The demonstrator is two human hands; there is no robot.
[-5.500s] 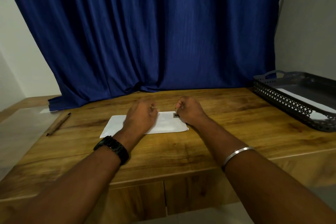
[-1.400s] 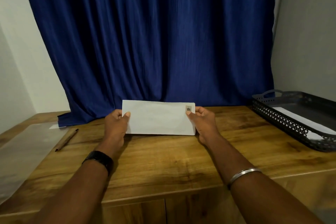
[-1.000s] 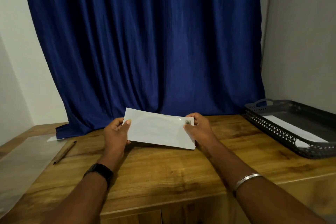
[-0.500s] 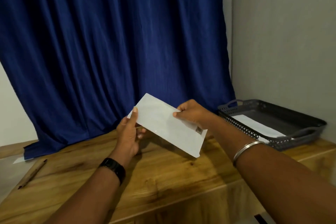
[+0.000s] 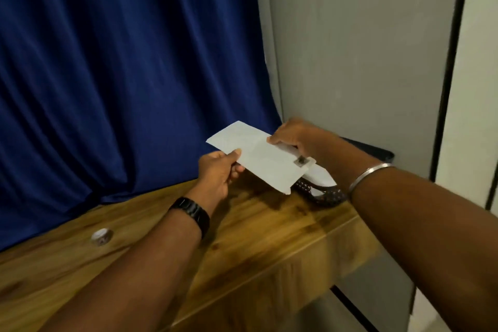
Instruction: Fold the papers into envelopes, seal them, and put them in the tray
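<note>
A white envelope (image 5: 258, 156) with a small stamp-like sticker near its lower right corner is held tilted in the air above the wooden table (image 5: 242, 237). My left hand (image 5: 219, 174) pinches its near left edge. My right hand (image 5: 299, 137) grips its far right edge. The envelope hangs over the near corner of the dark perforated tray (image 5: 328, 197), which my right arm mostly hides. Another white envelope (image 5: 322, 178) lies in the tray, partly covered.
A blue curtain (image 5: 121, 75) hangs behind the table and a grey wall (image 5: 363, 62) stands to the right. A small white round object (image 5: 100, 236) sits on the table at left. The table's right edge (image 5: 358, 245) is close to the tray.
Both hands lifted the envelope off the table and carried it to the right, up to the tray. The view turned right, so the pen on the left is out of sight.
</note>
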